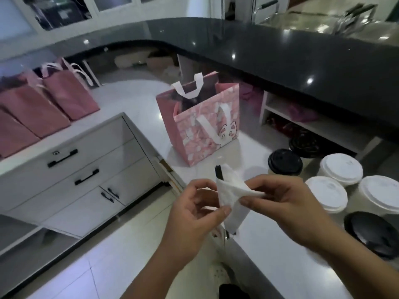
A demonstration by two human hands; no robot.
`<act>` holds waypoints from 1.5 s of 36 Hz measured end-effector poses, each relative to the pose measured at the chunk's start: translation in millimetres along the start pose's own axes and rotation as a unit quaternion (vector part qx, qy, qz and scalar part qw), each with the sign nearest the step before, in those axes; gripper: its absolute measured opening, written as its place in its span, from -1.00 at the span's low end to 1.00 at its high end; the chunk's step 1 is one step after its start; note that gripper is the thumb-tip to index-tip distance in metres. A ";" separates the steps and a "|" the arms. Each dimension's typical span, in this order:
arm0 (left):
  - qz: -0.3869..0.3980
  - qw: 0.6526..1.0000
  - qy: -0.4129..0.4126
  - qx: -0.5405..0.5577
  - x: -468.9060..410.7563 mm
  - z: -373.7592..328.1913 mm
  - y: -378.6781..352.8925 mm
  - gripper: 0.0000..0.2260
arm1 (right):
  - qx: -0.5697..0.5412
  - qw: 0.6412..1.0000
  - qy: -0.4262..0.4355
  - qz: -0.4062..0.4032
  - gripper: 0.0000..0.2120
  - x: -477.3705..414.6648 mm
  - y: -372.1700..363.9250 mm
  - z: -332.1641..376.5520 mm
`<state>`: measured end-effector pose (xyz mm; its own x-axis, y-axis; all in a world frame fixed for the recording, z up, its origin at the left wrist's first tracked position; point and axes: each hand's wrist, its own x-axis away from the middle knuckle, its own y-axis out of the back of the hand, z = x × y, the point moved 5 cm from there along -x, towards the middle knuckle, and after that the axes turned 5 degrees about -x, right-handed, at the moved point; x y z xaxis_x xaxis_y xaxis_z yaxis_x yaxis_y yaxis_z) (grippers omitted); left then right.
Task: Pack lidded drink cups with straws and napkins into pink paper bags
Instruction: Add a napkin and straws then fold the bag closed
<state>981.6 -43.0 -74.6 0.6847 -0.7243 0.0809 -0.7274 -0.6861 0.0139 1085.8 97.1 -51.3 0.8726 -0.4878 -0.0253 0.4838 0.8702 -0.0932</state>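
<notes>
Over the desk [280, 266] edge, the left hand [194, 212] and right hand [287, 203] each pinched a napkin [232, 190] half-wrapped round a black straw [218, 172], a bundle seemingly bound next for the open pink bag [205, 126] just beyond, with lidded cups [326, 194] waiting alongside.

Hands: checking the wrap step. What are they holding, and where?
A white napkin around a black straw: left hand pinches its lower edge, right hand pinches its right corner.

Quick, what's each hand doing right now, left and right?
Left hand: pinches the white napkin wrapped round a black straw.
Right hand: pinches the same napkin's other side.
</notes>
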 end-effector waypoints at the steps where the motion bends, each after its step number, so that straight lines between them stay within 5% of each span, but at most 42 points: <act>1: 0.003 1.000 -0.007 -0.026 -16.4 -3.4 2.0 -0.65 | 0.018 1.000 0.015 0.005 -0.83 -16.0 4.7 2.1; 5: 0.018 0.988 -0.055 -0.144 -72.1 -20.0 14.1 -0.52 | 0.087 0.994 0.066 0.017 -0.77 -76.3 28.7 19.7; 9: -0.036 0.976 -0.100 -0.191 -114.6 -47.6 45.0 -0.66 | 0.127 0.984 0.123 0.023 -0.90 -125.8 44.1 45.8; 16: -0.073 0.948 -0.152 -0.269 -201.0 -98.3 105.9 -0.75 | 0.124 0.975 0.181 0.035 -0.86 -196.8 49.3 81.7; 23: 0.103 0.858 -0.074 -0.497 -324.7 -109.0 118.3 -0.42 | 0.223 0.952 0.208 0.013 -0.82 -256.5 38.5 101.8; 28: 0.235 0.799 -0.064 -0.549 -382.9 -102.0 120.1 -0.53 | 0.230 0.949 0.216 0.009 -0.86 -296.2 16.1 107.3; 36: 0.314 0.833 -0.104 -0.444 -442.4 -90.2 152.0 -0.36 | 0.335 0.931 0.135 0.047 -0.82 -361.4 -26.8 74.6; 48: 0.342 0.889 -0.106 -0.285 -482.1 -66.2 181.2 -0.35 | 0.671 0.737 0.068 0.047 -0.72 -416.8 -55.3 3.9; 54: 0.337 0.892 -0.114 -0.278 -496.4 -62.0 187.1 -0.35 | 0.711 0.692 0.050 0.114 -0.65 -439.8 -67.9 -32.6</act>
<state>502.8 192.4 -50.3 0.0297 -0.9981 0.0538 -0.8440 0.0038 0.5364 666.9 250.3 -66.3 0.9622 -0.2682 0.0468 -0.0267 0.0783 0.9966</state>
